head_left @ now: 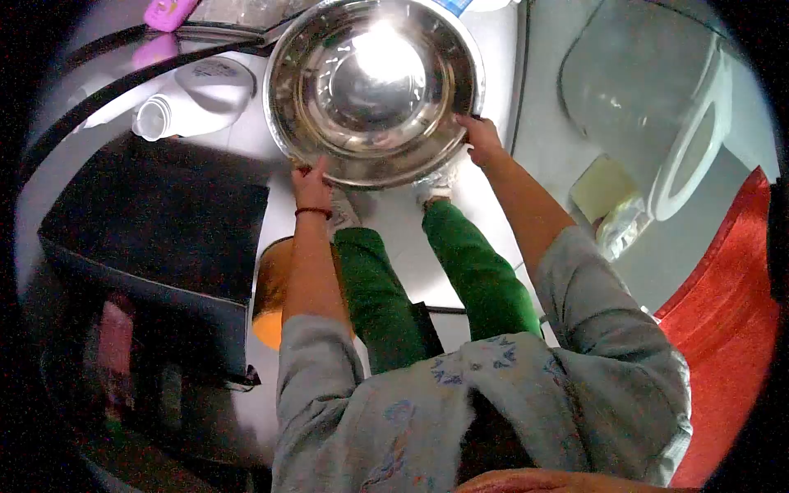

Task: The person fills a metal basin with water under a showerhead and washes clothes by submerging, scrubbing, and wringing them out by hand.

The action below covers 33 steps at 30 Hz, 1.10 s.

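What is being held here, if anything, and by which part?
A shiny metal basin, held by its rim: the left hand grips the near-left edge, the right hand the near-right edge.

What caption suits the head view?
Left hand and right hand hold a shiny metal basin by its rim, near a white bottle.

The top edge is clipping the rim of the steel basin (378, 158), whose underside is hiding some fingers of the left hand (312, 187) and right hand (483, 141). The basin is also covering part of the shoes (345, 209) and of a blue item (454, 6), which is running out of view. The left forearm (314, 263) is blocking part of the orange bucket (271, 287). Print on the white bottle (209, 94) is showing too small for reading. Shadow is blurring a pink object (116, 337) below the black box (156, 214). The red cloth (723, 329) is disappearing into the dark border.
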Motion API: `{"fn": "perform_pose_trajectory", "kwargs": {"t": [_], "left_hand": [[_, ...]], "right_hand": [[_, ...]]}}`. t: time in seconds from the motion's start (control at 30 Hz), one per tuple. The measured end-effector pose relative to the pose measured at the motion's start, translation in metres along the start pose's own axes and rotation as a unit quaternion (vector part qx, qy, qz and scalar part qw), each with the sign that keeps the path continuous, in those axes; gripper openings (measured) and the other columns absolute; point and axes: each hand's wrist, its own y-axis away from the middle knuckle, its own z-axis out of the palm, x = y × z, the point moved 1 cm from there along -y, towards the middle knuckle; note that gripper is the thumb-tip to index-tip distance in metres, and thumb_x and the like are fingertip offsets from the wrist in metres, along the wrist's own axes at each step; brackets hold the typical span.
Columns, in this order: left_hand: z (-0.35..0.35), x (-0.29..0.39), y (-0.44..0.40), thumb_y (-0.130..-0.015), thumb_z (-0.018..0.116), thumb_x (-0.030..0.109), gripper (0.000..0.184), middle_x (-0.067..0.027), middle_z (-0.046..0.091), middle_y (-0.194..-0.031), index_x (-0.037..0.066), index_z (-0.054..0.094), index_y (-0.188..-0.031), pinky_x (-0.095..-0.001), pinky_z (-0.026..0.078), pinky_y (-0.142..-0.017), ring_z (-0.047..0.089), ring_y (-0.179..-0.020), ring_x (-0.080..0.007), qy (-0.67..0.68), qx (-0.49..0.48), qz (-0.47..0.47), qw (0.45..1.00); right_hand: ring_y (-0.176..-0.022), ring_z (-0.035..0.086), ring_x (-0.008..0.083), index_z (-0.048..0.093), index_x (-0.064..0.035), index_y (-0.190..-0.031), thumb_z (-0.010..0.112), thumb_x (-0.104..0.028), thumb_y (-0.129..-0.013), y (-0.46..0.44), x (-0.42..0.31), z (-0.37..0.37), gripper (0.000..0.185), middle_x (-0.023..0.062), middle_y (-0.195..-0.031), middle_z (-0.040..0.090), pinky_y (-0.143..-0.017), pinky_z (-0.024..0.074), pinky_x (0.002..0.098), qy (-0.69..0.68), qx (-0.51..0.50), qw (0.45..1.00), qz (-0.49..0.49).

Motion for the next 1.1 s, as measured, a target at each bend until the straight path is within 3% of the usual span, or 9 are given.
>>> {"fn": "perform_pose_trajectory", "kwargs": {"t": [0.13,0.23,0.37,0.43,0.5,0.63,0.83,0.97,1.1], "left_hand": [[-0.003,0.008,0.021,-0.073,0.064,0.006,0.033,-0.0068,0.054,-0.084,0.002,0.045,-0.1,-0.0323,0.043,-0.052,0.053,-0.065,-0.0187,-0.074,-0.023,0.109,0.991],[0.001,0.031,0.044,-0.071,0.06,0.001,0.034,-0.0086,0.055,-0.084,0.001,0.045,-0.101,-0.0332,0.044,-0.053,0.054,-0.067,-0.0209,-0.117,-0.024,0.135,0.984],[0.0,0.059,0.084,-0.068,0.054,-0.006,0.041,-0.0113,0.055,-0.091,0.001,0.043,-0.107,-0.0349,0.048,-0.062,0.056,-0.077,-0.025,-0.19,-0.037,0.181,0.964],[0.0,0.081,0.115,-0.068,0.051,-0.009,0.044,-0.0123,0.054,-0.095,0.001,0.042,-0.109,-0.0363,0.048,-0.069,0.056,-0.083,-0.0269,-0.247,-0.067,0.243,0.935],[0.036,0.131,0.171,-0.066,0.049,-0.011,0.043,-0.0123,0.054,-0.097,-0.001,0.043,-0.108,-0.0363,0.048,-0.069,0.056,-0.083,-0.0266,-0.047,0.018,0.058,0.997],[0.059,0.173,0.241,-0.072,0.056,0.012,0.022,-0.0099,0.056,-0.08,-0.001,0.053,-0.088,-0.0316,0.044,-0.063,0.055,-0.072,-0.0185,0.037,-0.006,0.179,0.983],[0.069,0.208,0.321,-0.062,0.06,0.004,0.02,-0.0039,0.056,-0.076,0.001,0.054,-0.081,-0.0305,0.043,-0.062,0.053,-0.068,-0.0177,0.016,-0.008,0.201,0.979],[0.063,0.208,0.337,-0.06,0.056,-0.002,0.035,-0.0092,0.057,-0.084,-0.002,0.053,-0.095,-0.0321,0.044,-0.066,0.055,-0.075,-0.0231,-0.246,-0.028,0.319,0.915],[0.068,0.204,0.329,-0.059,0.058,0.006,0.021,-0.0133,0.058,-0.077,0.006,0.058,-0.08,-0.0374,0.044,-0.065,0.056,-0.075,-0.0275,-0.111,-0.06,0.32,0.939]], "right_hand": [[-0.069,0.059,0.0229,0.058,0.0012,-0.096,0.063,-0.011,-0.069,-0.05,0.054,-0.04,0.031,0.0123,-0.079,0.061,-0.061,0.0479,0.0325,0.007,-0.08,0.996,-0.032],[-0.071,0.061,0.0228,0.059,-0.0063,-0.099,0.065,-0.01,-0.067,0.031,-0.041,-0.019,0.033,0.0103,-0.078,0.062,-0.063,0.0509,0.0333,-0.122,-0.069,0.984,0.109],[-0.066,0.06,0.026,0.057,-0.0022,-0.096,0.064,-0.016,-0.07,0.007,-0.005,-0.053,0.03,0.0126,-0.078,0.06,-0.058,0.0524,0.0382,0.203,-0.155,0.952,-0.172],[-0.068,0.059,0.0276,0.05,0.0087,-0.09,0.058,-0.001,-0.069,0.092,-0.068,-0.046,0.025,0.0147,-0.08,0.057,-0.056,0.0514,0.0393,-0.127,-0.058,0.984,0.113],[-0.067,0.057,0.0269,0.05,0.0073,-0.088,0.057,0.0,-0.069,0.13,-0.088,-0.059,0.021,0.0135,-0.08,0.056,-0.057,0.0509,0.0391,-0.107,-0.078,0.988,0.074],[-0.063,0.059,0.0291,0.053,-0.0001,-0.093,0.057,-0.011,-0.07,0.173,-0.099,-0.092,0.026,0.0158,-0.075,0.059,-0.051,0.0505,0.0401,-0.087,0.032,0.993,0.068],[-0.069,0.057,0.028,0.053,-0.0062,-0.091,0.063,-0.008,-0.06,0.273,-0.175,-0.134,0.033,0.0116,-0.077,0.058,-0.055,0.0459,0.0389,-0.182,-0.097,0.976,0.075],[-0.081,0.056,0.0254,0.055,-0.0135,-0.087,0.064,-0.002,-0.054,0.171,-0.113,-0.178,0.036,0.0091,-0.076,0.057,-0.07,0.0448,0.0351,0.144,-0.175,0.955,-0.191],[-0.079,0.054,0.0267,0.053,-0.0097,-0.085,0.06,0.0,-0.055,0.212,-0.174,-0.173,0.033,0.0111,-0.077,0.053,-0.066,0.0441,0.0385,0.04,-0.05,0.998,-0.018]]}}
